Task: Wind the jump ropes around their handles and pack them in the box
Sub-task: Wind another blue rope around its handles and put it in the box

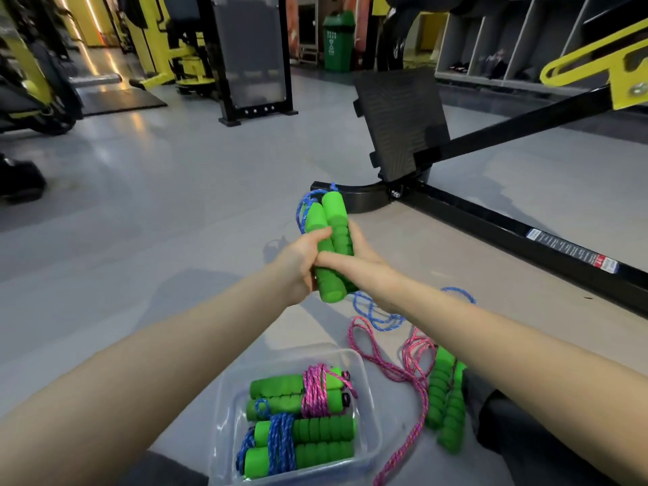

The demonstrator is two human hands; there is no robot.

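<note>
- While the box (226,412) waits below (two wound ropes (280,447) inside), the left hand (301,264) grips the green handles (331,240), raised over the floor (175,205).
- Right hand (364,254) clasps them too.
- Trailing blue rope (382,326) may snag the pink rope (384,366) when wound.

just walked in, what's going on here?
A person is holding the two green handles of a blue rope together, with the left hand and the right hand both gripping them. Much of that rope lies loose on the floor, so it is not wound yet. The clear box already holds a pink bundle and a blue bundle. A loose pink rope lies unwound beside the box.
</note>
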